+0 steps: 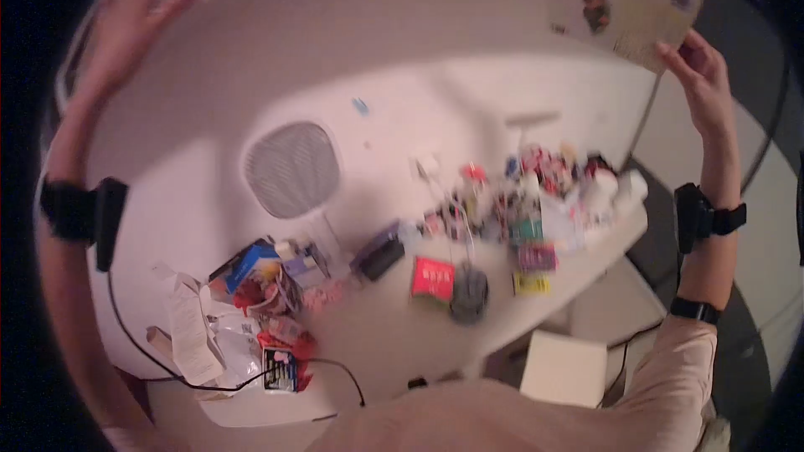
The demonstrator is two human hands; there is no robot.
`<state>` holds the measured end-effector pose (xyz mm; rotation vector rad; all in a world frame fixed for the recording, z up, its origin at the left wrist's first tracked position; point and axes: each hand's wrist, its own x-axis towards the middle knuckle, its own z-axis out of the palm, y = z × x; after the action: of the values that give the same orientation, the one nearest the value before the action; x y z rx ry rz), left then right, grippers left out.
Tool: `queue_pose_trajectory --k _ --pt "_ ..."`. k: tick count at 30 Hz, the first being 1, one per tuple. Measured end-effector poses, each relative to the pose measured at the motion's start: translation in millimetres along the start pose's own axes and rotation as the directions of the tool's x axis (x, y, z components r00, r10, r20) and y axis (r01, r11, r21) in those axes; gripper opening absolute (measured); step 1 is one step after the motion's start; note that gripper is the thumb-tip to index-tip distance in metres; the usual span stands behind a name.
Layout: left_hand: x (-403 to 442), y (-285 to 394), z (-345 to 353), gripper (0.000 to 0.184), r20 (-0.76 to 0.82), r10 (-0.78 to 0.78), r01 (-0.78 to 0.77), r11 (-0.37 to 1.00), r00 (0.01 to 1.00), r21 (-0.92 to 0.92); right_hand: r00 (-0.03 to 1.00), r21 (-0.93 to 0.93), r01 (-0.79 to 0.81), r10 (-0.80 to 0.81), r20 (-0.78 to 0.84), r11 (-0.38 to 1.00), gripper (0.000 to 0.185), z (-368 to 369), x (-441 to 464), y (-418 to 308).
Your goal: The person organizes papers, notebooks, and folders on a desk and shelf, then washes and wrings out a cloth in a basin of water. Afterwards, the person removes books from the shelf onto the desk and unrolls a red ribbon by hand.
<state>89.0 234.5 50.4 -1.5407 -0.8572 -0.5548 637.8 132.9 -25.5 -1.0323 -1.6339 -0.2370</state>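
At the upper right, my right hand [699, 71] pinches the lower corner of a pale printed booklet or card [624, 4], which has a small dark and red picture on it. My left hand [138, 21] is raised at the upper left near the far edge of the white table [402, 42], its fingers apart and blurred. I see nothing held in it. Both wrists wear black straps with dark devices.
A grey mesh oval [293, 169] lies left of centre. Small packets [544, 167] are heaped on the right, near a red packet [433, 278] and a dark round object [469, 293]. Boxes [251, 268], wrappers and a black cable [142, 351] lie front left.
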Motion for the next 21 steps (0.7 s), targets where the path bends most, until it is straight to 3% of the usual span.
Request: queue_pose_trajectory --k 1,3,5,8,12,15,20,21 --pt "0 2 -7 0.081 0.011 0.037 -0.037 0.999 0.999 -0.020 0.977 -0.117 -0.140 0.156 0.148 0.983 0.024 -6 -27 21" --pt "5 -15 4 0.091 0.059 0.095 -0.098 0.995 0.994 0.034 0.943 -0.206 -0.222 0.264 0.203 0.953 0.018 8 -82 47" --pt "10 -19 15 0.097 0.104 0.132 -0.141 0.986 0.986 0.088 0.902 -0.410 -0.211 0.338 0.267 0.887 0.011 24 -130 84" --pt "7 -15 8 0.098 0.118 0.021 -0.028 0.998 0.993 0.061 0.892 -0.713 -0.064 0.361 0.274 0.699 0.009 53 -200 144" --pt "8 -15 7 0.097 0.104 0.023 -0.026 0.999 0.994 0.025 0.839 -0.847 -0.119 0.508 0.193 0.519 0.013 94 -264 181" --pt "8 -10 2 0.095 0.103 0.032 -0.033 0.999 0.994 0.008 0.915 -0.859 -0.162 0.400 0.053 0.486 0.017 119 -298 208" --pt "6 -15 2 0.093 0.100 0.026 -0.035 0.996 0.995 0.085 0.935 -0.887 -0.110 0.349 0.060 0.449 0.019 160 -345 253" --pt "3 -11 -2 0.093 0.091 0.104 -0.102 0.994 0.990 -0.025 0.940 -0.905 -0.074 0.333 0.078 0.420 0.018 170 -358 261"
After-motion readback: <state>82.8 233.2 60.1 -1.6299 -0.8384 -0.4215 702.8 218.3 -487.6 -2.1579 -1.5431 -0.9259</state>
